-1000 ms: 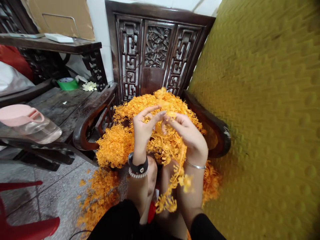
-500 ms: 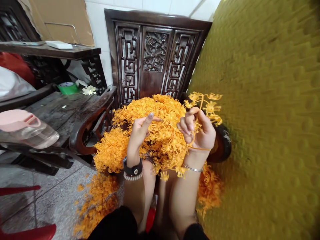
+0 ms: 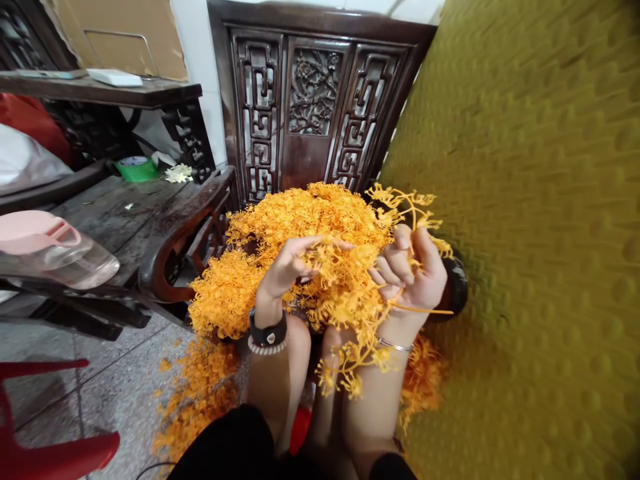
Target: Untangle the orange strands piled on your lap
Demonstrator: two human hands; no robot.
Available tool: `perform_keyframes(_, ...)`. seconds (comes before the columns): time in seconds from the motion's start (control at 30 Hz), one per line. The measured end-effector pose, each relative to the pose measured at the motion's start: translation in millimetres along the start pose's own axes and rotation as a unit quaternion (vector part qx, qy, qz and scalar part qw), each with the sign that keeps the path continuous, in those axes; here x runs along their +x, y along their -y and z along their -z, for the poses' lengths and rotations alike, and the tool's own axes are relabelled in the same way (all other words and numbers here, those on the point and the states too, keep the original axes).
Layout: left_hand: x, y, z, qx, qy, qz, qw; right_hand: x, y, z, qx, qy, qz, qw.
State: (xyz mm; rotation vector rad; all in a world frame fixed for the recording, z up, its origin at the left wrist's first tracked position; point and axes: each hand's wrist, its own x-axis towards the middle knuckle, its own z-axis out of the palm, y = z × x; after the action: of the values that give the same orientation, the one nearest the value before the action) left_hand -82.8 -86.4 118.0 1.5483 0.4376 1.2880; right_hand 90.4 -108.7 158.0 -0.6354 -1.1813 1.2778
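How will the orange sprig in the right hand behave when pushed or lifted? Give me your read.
The orange sprig is probably springy rather than limp, since its upper stem stands up above the right hand. It looks light, all thin stems and small tips. Those spread tips may snag if dragged across the orange heap.

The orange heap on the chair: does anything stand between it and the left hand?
Nothing solid is visible in the way. Only an orange sprig shows at the fingers of the left hand, in front of the heap.
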Motion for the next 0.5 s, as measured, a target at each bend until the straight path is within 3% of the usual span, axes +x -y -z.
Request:
perform_keyframes(0.07,-1.9,-4.1,-4.7,0.043,0.006,-0.022,0.999,-0.3,-1.3,-5.6,-0.008,-0.016,-0.002,1.0)
perform_keyframes(0.17,1.0,-7.2,-12.7,0.118,-0.097,-0.009,0.988,-2.5,-0.6,-9.7,-0.007,-0.018,-0.003,1.0)
perform_keyframes(0.27,5.9,-4.2,-11.4,0.056,-0.248,-0.029,0.967,-7.5,4.9,-4.0,0.025,-0.018,0.001,1.0)
perform_keyframes(0.37,6.6,-1.4,-0.1,-0.03,-0.379,-0.07,0.922,-14.7,13.3,7.4,0.044,-0.074,0.035,0.996)
perform_keyframes(0.5,4.3,-7.1,3.7,-0.027,-0.428,-0.084,0.9,-21.8,20.4,12.8,0.034,-0.158,0.1,0.982)
